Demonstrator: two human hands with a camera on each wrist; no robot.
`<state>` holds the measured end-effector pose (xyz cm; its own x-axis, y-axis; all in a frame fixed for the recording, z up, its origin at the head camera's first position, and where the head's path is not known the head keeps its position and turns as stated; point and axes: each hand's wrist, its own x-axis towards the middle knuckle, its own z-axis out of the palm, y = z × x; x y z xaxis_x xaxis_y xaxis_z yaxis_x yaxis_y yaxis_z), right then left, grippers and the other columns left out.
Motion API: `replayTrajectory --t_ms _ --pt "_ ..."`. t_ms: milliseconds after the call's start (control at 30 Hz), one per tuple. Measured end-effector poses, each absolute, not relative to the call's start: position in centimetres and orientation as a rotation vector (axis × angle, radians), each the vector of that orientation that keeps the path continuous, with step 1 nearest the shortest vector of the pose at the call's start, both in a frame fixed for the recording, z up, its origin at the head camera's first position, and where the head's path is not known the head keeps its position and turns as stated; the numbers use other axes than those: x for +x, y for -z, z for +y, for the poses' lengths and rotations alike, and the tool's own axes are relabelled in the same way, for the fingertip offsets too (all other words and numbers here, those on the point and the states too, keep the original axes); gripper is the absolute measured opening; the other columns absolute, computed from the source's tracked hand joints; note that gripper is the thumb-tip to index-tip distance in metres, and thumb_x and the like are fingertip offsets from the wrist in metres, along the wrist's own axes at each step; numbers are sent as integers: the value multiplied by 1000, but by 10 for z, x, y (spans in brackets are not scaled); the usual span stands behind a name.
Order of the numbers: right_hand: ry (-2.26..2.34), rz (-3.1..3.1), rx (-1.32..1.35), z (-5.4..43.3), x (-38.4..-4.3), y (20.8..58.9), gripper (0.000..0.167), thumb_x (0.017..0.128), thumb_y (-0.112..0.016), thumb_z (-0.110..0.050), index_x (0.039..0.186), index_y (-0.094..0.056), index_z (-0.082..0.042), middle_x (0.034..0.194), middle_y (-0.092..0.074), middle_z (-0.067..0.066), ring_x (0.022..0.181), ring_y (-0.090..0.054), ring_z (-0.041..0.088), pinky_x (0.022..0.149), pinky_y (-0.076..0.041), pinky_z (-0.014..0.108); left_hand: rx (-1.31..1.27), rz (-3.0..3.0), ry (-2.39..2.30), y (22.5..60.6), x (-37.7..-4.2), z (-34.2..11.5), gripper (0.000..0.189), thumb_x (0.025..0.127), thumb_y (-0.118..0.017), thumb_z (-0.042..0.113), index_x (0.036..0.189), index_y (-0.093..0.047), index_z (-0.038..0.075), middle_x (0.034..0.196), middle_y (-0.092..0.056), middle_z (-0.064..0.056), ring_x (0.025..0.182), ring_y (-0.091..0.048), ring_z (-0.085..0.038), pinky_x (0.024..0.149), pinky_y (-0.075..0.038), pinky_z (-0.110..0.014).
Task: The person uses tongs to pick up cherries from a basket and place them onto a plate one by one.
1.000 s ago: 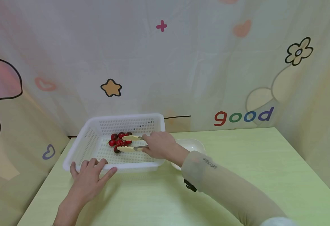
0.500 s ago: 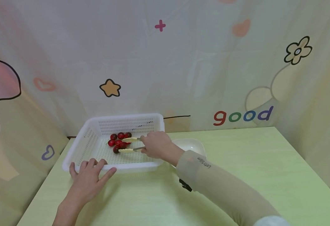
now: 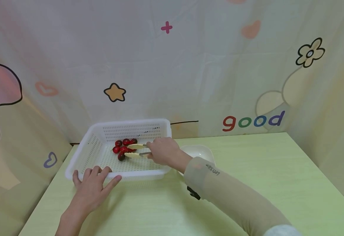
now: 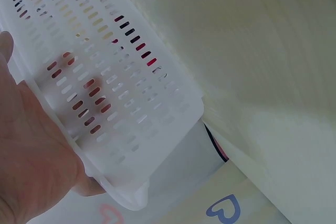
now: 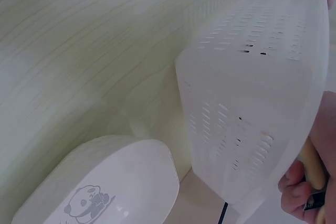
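Observation:
A white slotted plastic basket (image 3: pixel 135 122) stands at the back left, with several dark red cherries (image 3: pixel 116 149) bunched on its floor. My right hand (image 3: pixel 164 151) reaches over the basket's right side and grips a pair of tongs with cream tips (image 3: pixel 133 155). Those tips lie apart over the right part of the bunch, overlapping some cherries. In the right wrist view, fingers wrap the tongs' yellowish handle (image 5: pixel 313 166). My left hand (image 3: pixel 90 191) holds the near rim, fingers hooked over it and thumb stretched to the right. Fingertips show dimly through the slots in the left wrist view.
A white bowl (image 3: pixel 200 150), printed with a panda (image 5: pixel 86 203), stands right of the basket, partly behind my right forearm. The light green table (image 3: pixel 248 164) ends at a patterned curtain (image 3: pixel 189 82) at the back and sides.
My right hand has shifted slightly left, and the tongs' tips have come a little closer together over the cherries. My left hand stays on the rim.

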<state>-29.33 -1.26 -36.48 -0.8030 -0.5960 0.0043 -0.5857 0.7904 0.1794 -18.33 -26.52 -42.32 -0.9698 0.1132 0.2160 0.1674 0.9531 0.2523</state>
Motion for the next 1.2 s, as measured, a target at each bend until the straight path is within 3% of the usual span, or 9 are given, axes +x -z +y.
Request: replayTrajectory --t_ms 300,867,1200 --pt "207 -2927 961 -8 -292 362 41 103 -58 -51 128 -65 -19 91 -65 -2 67 -54 14 47 -44 28 -209 -2907 393 421 -182 -265 58 100 -49 66 118 -64 13 113 -59 -18 113 -48 -48 100 -2 -84" --pt "42 -2875 1010 17 -291 350 44 103 -59 -49 137 -61 -21 107 -69 0 70 -58 15 49 -44 29 -206 -2926 402 423 -183 -264 58 100 -49 66 119 -65 13 113 -58 -16 112 -47 -48 99 -2 -84" --pt "12 -2793 1058 29 -282 343 44 102 -60 -49 137 -61 -22 107 -70 1 64 -54 15 46 -36 26 -211 -2927 406 422 -183 -265 59 100 -49 66 120 -64 13 114 -58 -17 113 -47 -48 100 -1 -83"
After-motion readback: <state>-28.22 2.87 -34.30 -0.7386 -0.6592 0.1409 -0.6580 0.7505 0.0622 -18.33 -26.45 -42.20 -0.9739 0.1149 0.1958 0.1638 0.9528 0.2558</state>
